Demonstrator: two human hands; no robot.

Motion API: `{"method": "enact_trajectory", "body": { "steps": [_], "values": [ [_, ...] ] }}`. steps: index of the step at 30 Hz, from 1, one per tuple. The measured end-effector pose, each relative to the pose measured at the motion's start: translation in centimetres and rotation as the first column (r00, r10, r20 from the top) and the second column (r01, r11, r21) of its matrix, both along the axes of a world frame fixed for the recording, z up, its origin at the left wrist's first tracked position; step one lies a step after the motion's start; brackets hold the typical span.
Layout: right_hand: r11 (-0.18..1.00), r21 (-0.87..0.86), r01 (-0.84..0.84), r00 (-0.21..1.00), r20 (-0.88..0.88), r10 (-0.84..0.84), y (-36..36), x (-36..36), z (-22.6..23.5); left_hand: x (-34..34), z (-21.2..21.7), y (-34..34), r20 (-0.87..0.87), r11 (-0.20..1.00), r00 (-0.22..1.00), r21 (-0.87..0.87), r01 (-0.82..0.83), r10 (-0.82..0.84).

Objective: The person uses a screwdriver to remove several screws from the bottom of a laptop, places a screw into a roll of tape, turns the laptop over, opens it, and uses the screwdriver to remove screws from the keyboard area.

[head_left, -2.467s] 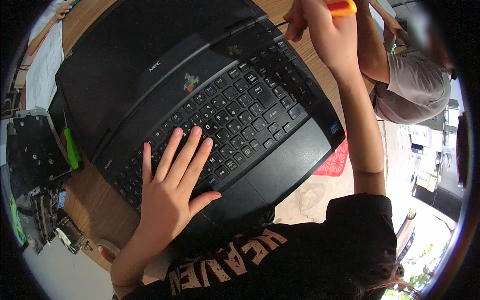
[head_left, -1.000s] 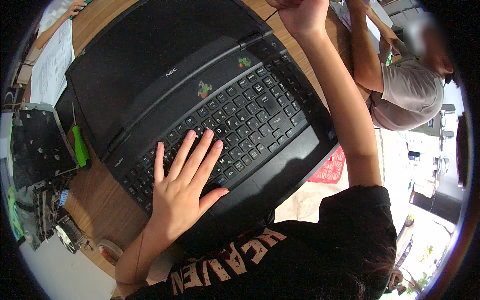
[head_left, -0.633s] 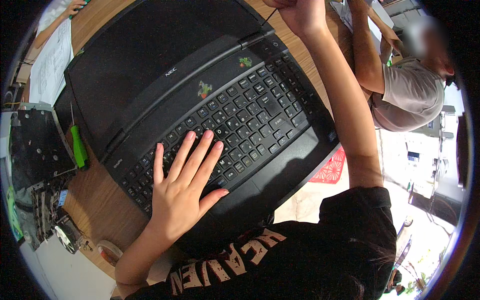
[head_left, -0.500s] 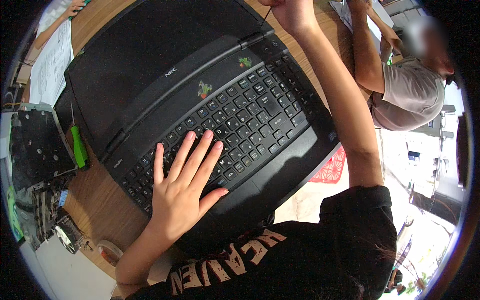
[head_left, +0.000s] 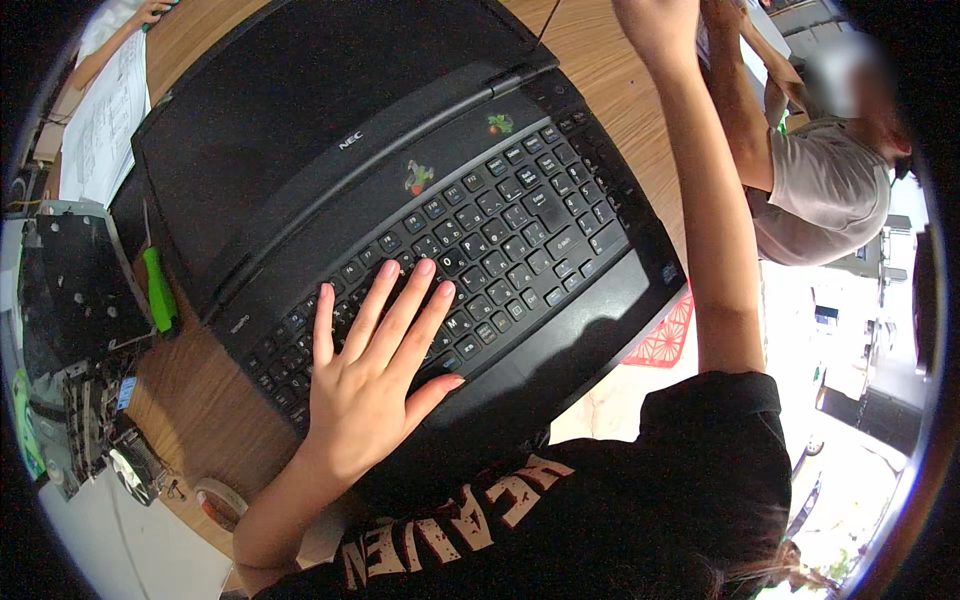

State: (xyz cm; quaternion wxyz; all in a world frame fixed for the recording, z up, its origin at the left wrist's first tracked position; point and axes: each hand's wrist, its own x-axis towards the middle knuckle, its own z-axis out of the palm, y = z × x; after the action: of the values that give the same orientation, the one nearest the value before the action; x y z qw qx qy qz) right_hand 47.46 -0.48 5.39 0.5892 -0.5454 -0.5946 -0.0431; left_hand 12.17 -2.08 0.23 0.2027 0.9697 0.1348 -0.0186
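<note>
A black laptop (head_left: pixel 590 310) lies opened out on the wooden table, its screen half tilted far back and two small plant stickers above the keys. My left hand (head_left: pixel 368 375) rests on the left part of its keyboard (head_left: pixel 500 250), fingers spread, thumb over the front palm rest. My right hand (head_left: pixel 655 25) is beyond the laptop's far right corner, partly cut off by the top edge, so its fingers do not show. A thin dark cord or rod (head_left: pixel 549 22) stands near the hinge; what it joins is out of sight.
To the left are a green-handled screwdriver (head_left: pixel 158 290), dark computer parts (head_left: pixel 85 290), a small fan (head_left: pixel 132 470), a tape roll (head_left: pixel 220 500) and printed sheets (head_left: pixel 105 140). A red patterned piece (head_left: pixel 665 335) sits by the right corner. Another person (head_left: pixel 825 190) works at right; another's hand (head_left: pixel 150 12) shows top left.
My right hand has moved to the right, away from the thin dark cord or rod and the laptop's far corner. My left hand stays spread on the keyboard.
</note>
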Motion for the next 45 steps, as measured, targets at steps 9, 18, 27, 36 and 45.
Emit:
{"method": "enact_trajectory", "body": {
  "steps": [9,18,27,36,45],
  "values": [
    [0.985,-0.164,0.050,0.996,0.087,-0.037,-2.3,-0.2,1.2,-0.2,-0.2,-0.1,0.001,1.000,1.000,0.000,-0.008,0.008],
    [0.934,-0.224,-0.277,0.933,-0.295,0.206,-1.6,1.1,2.0,-0.2,-0.2,-0.2,0.033,1.000,0.999,0.022,-0.004,0.003],
    [0.986,0.032,0.164,0.984,0.072,-0.166,-1.7,1.3,1.2,3.7,2.4,2.6,0.437,0.996,0.900,-0.073,0.042,-0.006],
    [0.966,-0.157,0.205,0.938,0.312,-0.149,-2.3,-0.8,4.8,23.1,6.6,11.8,0.561,0.808,0.828,-0.481,0.341,-0.015],
    [0.875,-0.385,-0.293,0.952,-0.033,0.304,-3.5,0.7,6.6,24.9,6.0,12.0,0.656,0.616,0.742,-0.642,0.456,0.135]
  ]
}}
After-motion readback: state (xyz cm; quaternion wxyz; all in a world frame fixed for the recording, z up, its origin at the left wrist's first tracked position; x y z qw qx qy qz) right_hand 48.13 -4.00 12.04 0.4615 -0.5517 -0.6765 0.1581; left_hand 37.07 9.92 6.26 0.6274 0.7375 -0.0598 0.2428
